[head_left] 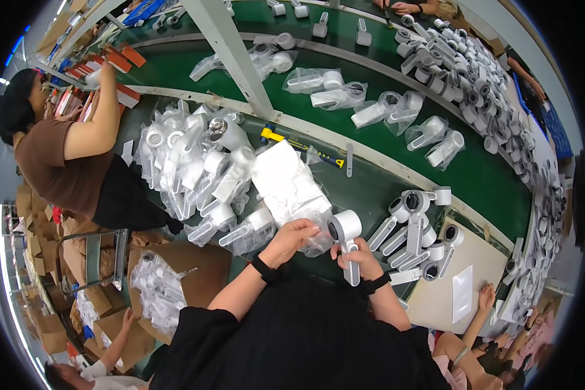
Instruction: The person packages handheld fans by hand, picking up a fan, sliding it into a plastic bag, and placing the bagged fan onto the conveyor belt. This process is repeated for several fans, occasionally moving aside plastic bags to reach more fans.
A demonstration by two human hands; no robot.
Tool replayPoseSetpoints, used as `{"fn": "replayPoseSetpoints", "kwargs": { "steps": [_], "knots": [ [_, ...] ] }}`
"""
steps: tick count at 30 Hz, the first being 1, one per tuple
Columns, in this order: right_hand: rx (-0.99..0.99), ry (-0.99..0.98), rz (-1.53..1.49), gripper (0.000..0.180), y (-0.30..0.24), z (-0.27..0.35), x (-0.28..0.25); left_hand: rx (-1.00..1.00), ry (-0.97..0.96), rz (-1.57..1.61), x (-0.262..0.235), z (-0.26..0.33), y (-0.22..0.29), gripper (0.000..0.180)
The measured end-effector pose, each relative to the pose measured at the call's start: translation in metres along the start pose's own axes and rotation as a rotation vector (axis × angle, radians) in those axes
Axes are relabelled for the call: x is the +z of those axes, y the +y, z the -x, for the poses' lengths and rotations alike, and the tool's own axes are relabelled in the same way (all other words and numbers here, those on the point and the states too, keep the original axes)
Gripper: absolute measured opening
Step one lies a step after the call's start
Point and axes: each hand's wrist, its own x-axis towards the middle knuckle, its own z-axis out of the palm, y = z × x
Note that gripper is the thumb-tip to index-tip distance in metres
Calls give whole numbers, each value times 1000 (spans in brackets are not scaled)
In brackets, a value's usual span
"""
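Observation:
My right hand [364, 261] is closed round the handle of a white-and-grey handheld appliance [347, 224] with a round, drum-like head and a dark ring on its face. The head points up and stands clear of my fingers. Just left of it, my left hand [291, 239] pinches a clear plastic bag [317, 243], its thumb and fingertips together. The bag looks limp, and its mouth is hard to make out. Beyond my left hand lies a stack of white, filmy bags [285, 179] on the dark green table.
Bagged appliances [188, 153] are heaped at left; unbagged ones [415, 227] lie at right by a beige board [481, 270]. A yellow-and-black hammer [302, 146] lies behind the bags. A white post [231, 55] rises before the green conveyor [344, 62]. A co-worker [71, 146] stands at left.

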Motion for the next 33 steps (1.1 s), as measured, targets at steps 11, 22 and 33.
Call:
{"fn": "replayPoseSetpoints", "kwargs": {
  "steps": [11, 22, 33],
  "knots": [
    [74, -76, 72, 51, -9, -2, 8, 221, 125, -297, 10, -1, -11, 13],
    [-48, 60, 74, 27, 5, -6, -13, 67, 66, 581, 3, -1, 8, 13],
    [-74, -57, 744, 45, -29, -19, 27, 244, 240, -87, 32, 4, 27, 16]
  ]
}}
